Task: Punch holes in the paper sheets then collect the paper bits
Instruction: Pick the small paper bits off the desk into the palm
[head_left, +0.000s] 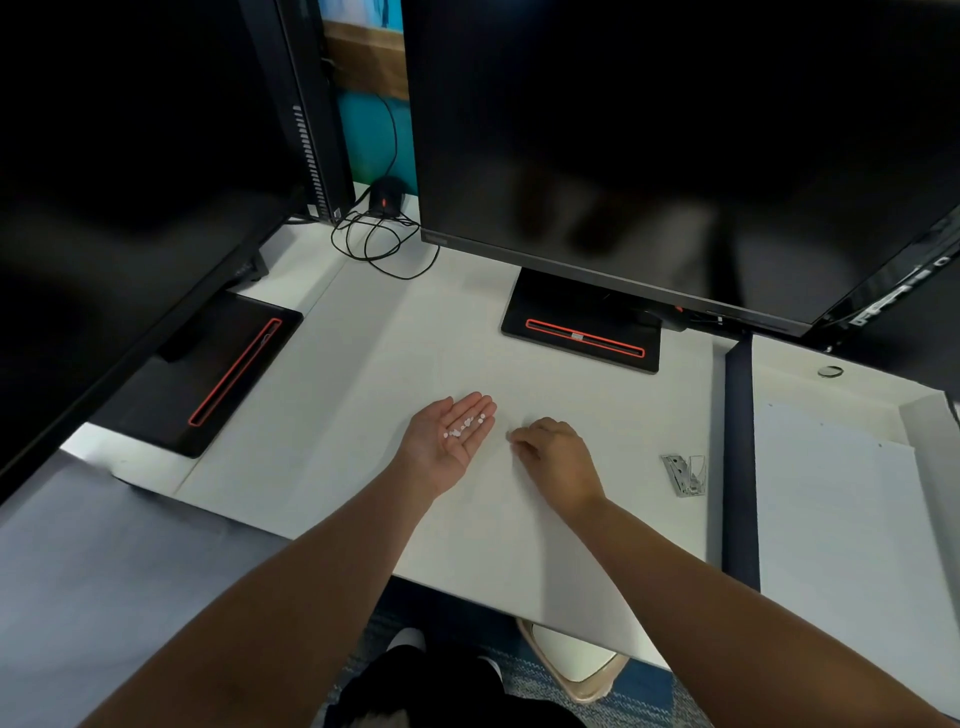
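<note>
Head view over a white desk (337, 467). At centre, left hand (441, 441) palm up just over the desk, fingers straight and relaxed, clasped round nothing; a small cluster of white paper bits (465, 425) lying loose on the palm and the finger bases. Just to the right and apart from it, right hand (553, 457) palm down, fingers curled, fingertips (514, 441) drawn together against the desk surface; cannot tell whether a bit pinched between them, too small to make out. Further right, near the desk edge, metal hole punch (687, 474) lying on the desk, touched by neither hand. Beyond a dark gap, on the neighbouring surface, pale paper sheets (841, 519) lying flat, well apart from both hands. Behind the hands, dark monitor (649, 156) on a black stand base (582, 338) with a red-outlined slot; second dark monitor (130, 156) with a matching base at left. Between the two monitors, black mouse (387, 195) with a looped cable (374, 244).
</note>
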